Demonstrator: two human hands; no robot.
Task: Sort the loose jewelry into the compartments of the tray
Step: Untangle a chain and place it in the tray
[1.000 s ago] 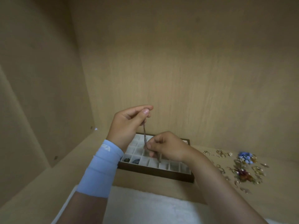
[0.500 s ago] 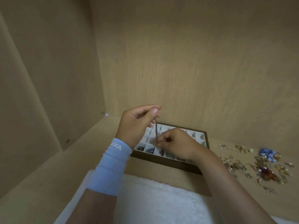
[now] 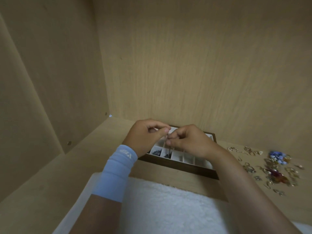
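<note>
Over the tray (image 3: 177,167), thin chain (image 3: 168,137) pinched by fingers of left hand (image 3: 145,138) and right hand (image 3: 190,141), fingertips almost touching.

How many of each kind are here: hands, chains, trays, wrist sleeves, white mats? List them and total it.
hands: 2, left hand and right hand
chain: 1
tray: 1
wrist sleeve: 1
white mat: 1
Total: 6
</note>
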